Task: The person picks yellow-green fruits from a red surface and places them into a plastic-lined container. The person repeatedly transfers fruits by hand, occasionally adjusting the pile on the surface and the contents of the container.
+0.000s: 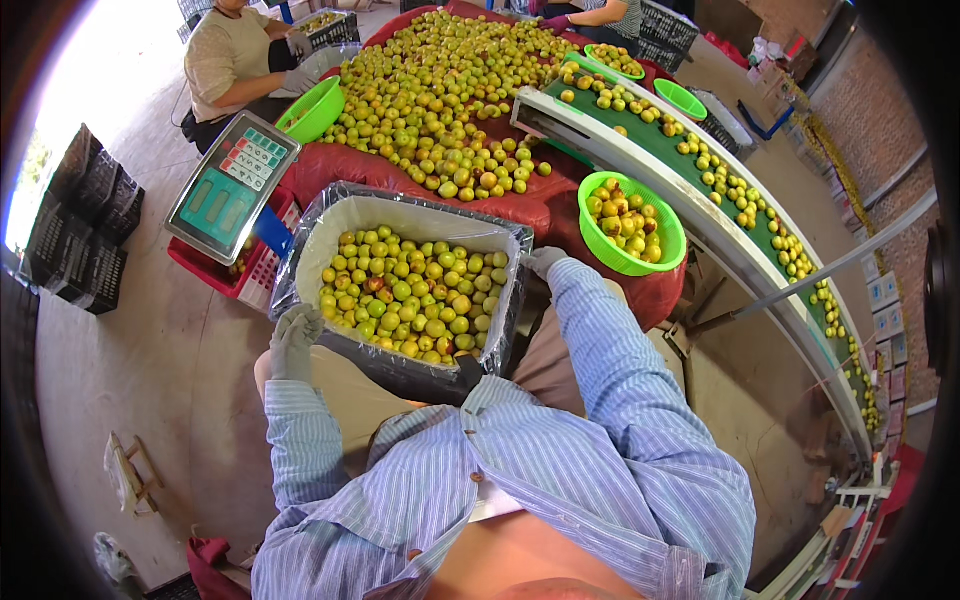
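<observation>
A dark plastic crate [405, 379] with a clear plastic liner [330, 214] sits before me, between my knees and the table. Yellow-green jujubes [409, 289] fill its bottom, a few marked with brown. My left hand [295, 336], in a pale grey glove, grips the crate's near left corner at the liner's edge. On the opposite side, my gloved right hand [544, 261] holds the right rim; its fingertips are partly hidden. Just beyond that hand, a bright green plastic basket [592, 238] of browner jujubes rests on the red table cover [559, 202].
A digital scale [225, 191] stands left above a red crate [255, 281]. Loose jujubes [450, 97] cover the table. The conveyor belt [664, 142] carries more fruit along the right. A co-worker [232, 64] sits at left, another [600, 15] at the back. Black crates [82, 225] stack far left.
</observation>
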Demonstrator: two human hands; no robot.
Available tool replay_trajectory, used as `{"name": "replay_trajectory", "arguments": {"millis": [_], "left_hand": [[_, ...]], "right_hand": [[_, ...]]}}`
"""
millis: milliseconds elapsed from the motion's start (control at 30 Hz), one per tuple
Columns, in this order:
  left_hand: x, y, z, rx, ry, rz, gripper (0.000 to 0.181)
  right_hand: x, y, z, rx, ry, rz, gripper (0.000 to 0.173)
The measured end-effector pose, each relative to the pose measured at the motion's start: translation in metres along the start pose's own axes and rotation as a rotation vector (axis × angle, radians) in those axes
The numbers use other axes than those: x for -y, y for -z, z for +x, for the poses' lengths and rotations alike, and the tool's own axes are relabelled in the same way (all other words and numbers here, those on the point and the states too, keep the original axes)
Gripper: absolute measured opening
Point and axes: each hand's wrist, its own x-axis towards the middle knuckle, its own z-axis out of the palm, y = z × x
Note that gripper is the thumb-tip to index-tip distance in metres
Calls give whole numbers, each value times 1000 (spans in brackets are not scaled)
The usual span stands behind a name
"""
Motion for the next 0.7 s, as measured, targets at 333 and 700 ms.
{"name": "replay_trajectory", "arguments": {"millis": [333, 700], "left_hand": [[25, 0, 27, -20, 160, 181, 29], [62, -110, 169, 145, 166, 504, 26]], "right_hand": [[10, 15, 28, -42, -26, -282, 59], [94, 42, 43, -174, 51, 156, 47]]}}
